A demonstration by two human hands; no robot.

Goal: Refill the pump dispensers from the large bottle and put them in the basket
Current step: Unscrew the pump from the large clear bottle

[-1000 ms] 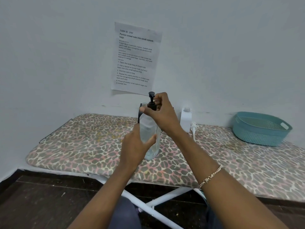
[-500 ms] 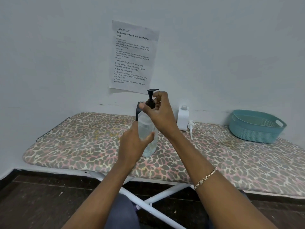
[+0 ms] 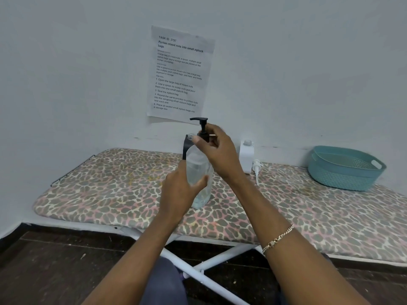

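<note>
One view, from the head camera, looking down at both hands over an ironing board (image 3: 99,183) with a leopard-print cover.

Clear bottle (image 3: 198,170): upright on the cover near the middle of the board, base on the cloth, some clear liquid inside. Topped with a black pump (image 3: 202,125), nozzle pointing left.

Left hand (image 3: 178,192): wrapped round the lower body of the clear bottle, thumb across the front, fingers curled behind. Full closed grip.

Right hand (image 3: 218,150): above the left, thumb and fingertips pinched on the collar of the black pump at the bottle's neck. Gold bracelet (image 3: 278,239) on the wrist.

Black bottle (image 3: 185,146): just behind the clear bottle, by the wall, mostly hidden, neck open at the top.

White bottle (image 3: 246,156): upright by the wall, right of the hands, neck uncapped. White pump (image 3: 256,167) lying on the cover just beside it, tube toward the front edge.

Basket (image 3: 339,179): teal, slotted wall, at the far right end of the board, well apart from the bottles.

Printed sheet (image 3: 180,73) on the wall above the bottles. White metal legs (image 3: 198,268) under the board, dark floor (image 3: 44,271) below.
</note>
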